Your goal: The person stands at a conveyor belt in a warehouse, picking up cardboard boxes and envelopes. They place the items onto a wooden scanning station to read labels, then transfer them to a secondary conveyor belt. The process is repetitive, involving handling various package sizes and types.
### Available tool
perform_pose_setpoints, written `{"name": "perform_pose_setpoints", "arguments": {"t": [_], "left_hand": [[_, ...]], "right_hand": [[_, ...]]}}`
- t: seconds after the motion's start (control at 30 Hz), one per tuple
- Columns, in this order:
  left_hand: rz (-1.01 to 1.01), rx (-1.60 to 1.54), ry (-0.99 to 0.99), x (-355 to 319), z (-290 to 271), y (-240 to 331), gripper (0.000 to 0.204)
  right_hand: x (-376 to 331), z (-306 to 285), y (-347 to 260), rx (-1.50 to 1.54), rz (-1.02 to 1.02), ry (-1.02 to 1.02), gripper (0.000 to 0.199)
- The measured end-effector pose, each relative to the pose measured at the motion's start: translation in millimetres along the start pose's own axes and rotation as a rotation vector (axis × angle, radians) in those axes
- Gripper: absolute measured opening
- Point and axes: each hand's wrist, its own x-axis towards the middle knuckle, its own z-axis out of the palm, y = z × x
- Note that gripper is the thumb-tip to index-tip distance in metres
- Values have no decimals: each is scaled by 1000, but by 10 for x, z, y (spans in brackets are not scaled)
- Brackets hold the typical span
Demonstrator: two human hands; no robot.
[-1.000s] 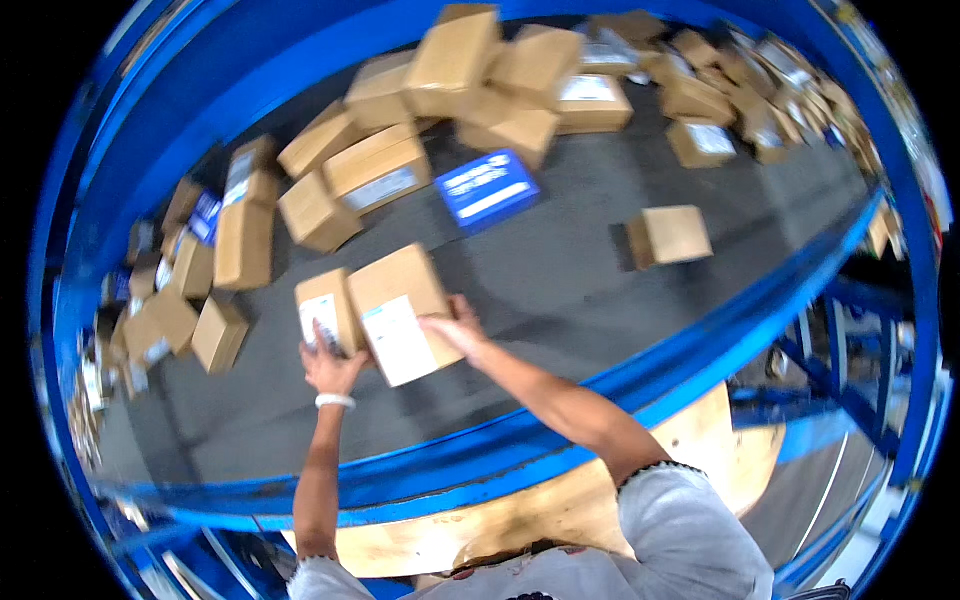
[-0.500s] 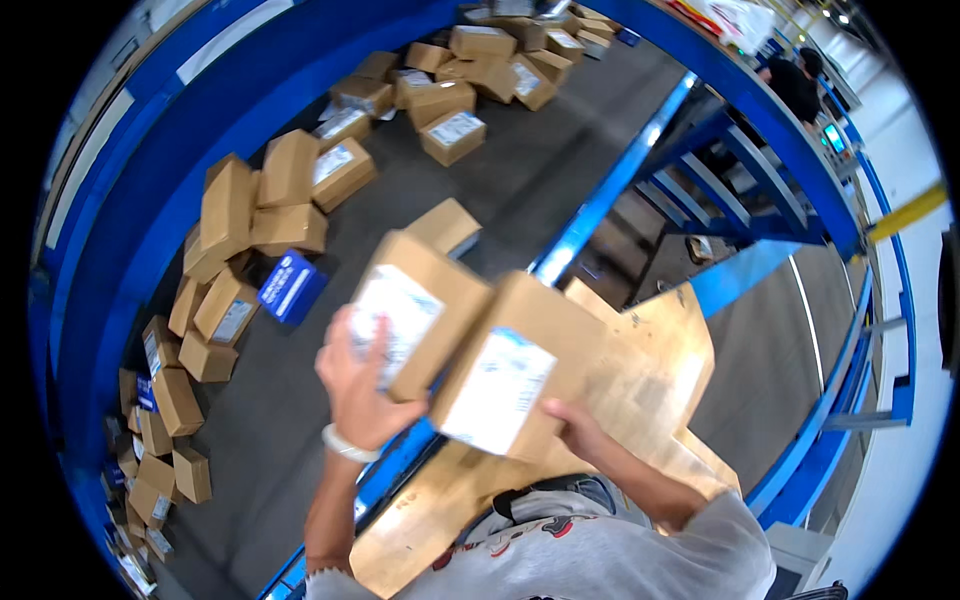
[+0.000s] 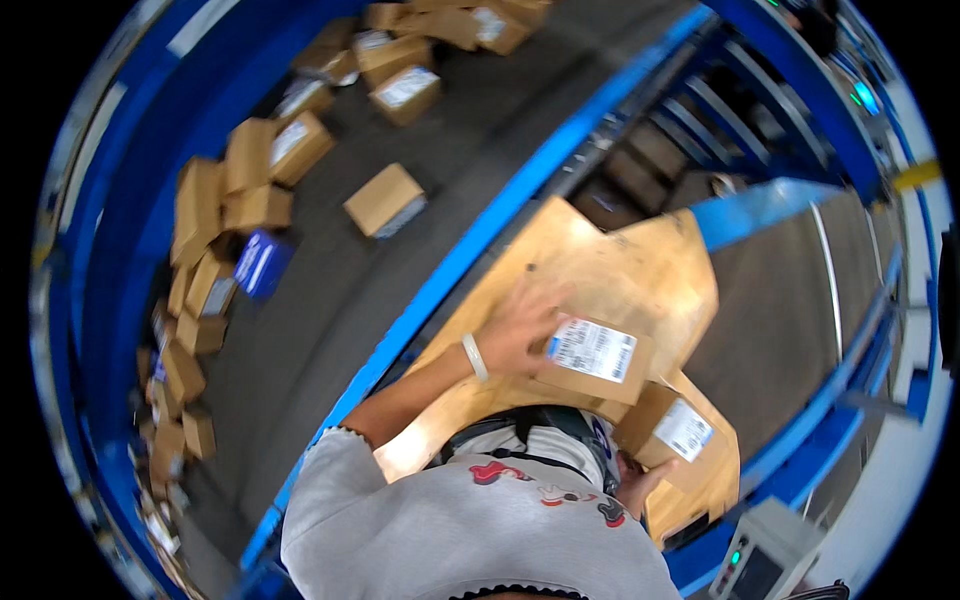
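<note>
My left hand [image 3: 522, 328] reaches over the wooden table with its fingers spread and somewhat blurred. Its fingertips are at the left edge of a brown cardboard box [image 3: 590, 382] with a white label facing up; whether they touch it, I cannot tell. Lower right, my right hand [image 3: 638, 486] grips a second cardboard box [image 3: 645, 425] at its near side, fingers partly hidden beneath it. This box is also labelled and lies close against the first one's lower right corner.
The wooden table [image 3: 560, 250] has an angled outline. Beyond a blue rail [image 3: 470, 240] lies a dark belt [image 3: 330, 270] with one lone carton [image 3: 386, 200], many piled cartons [image 3: 205, 210] and a blue box [image 3: 262, 263]. A grey control box [image 3: 765, 550] stands lower right.
Both boxes have come from over the rail to the table at my right. My left hand has shifted right and its fingers have spread. The view has turned.
</note>
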Motion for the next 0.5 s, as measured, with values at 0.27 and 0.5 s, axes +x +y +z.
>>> {"name": "perform_pose_setpoints", "arguments": {"t": [0.27,0.5], "left_hand": [[-967,707,301,-1668,-1649,-2281,77],[-1139,691,144,-1657,-1632,-3309,81]], "right_hand": [[2564,116,-1140,-133,-235,163,65],[212,2503,-376,-1139,-1170,-578,72]]}}
